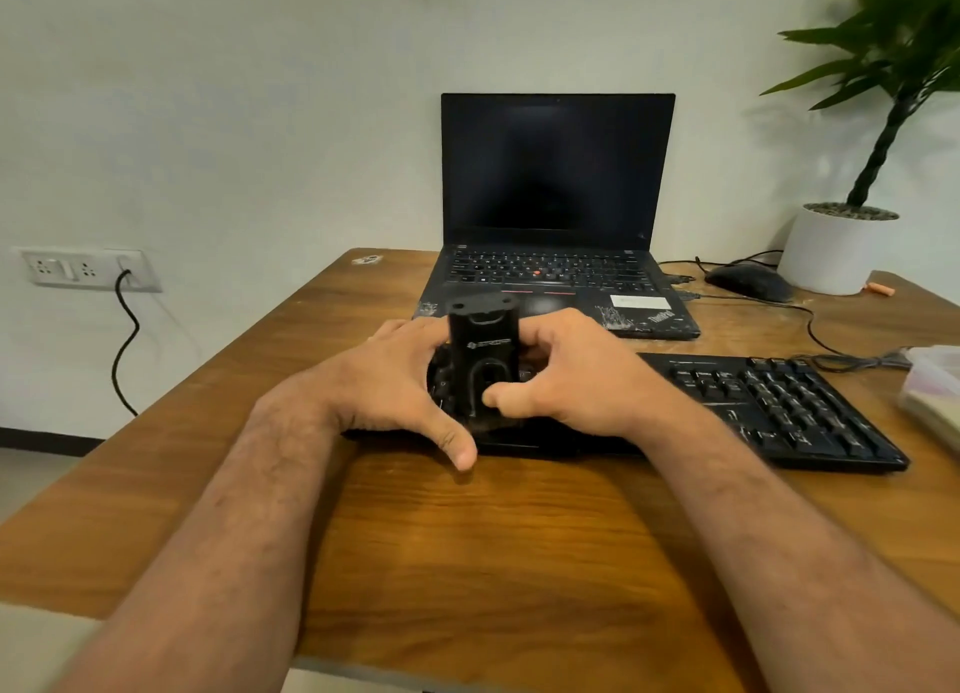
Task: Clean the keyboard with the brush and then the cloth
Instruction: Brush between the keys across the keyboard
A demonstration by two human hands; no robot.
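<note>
While both hands sit at frame centre, the left hand (395, 380) rests curled on the keyboard's (779, 406) left end, apparently steadying it; whether it grips anything I cannot tell. Brush (483, 360) stands upright between the hands, bristles down on the keys, and the right hand (566, 380) grips it, thumb on its front. Keyboard's long axis runs rightward across the worktop (467, 536), so unbrushed keys lie right of the brush. Cloth possibly at right edge; unclear.

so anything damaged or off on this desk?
Yes: the laptop's palm rest is scuffed white at both front corners. The keyboard sits askew to the table edge.
</note>
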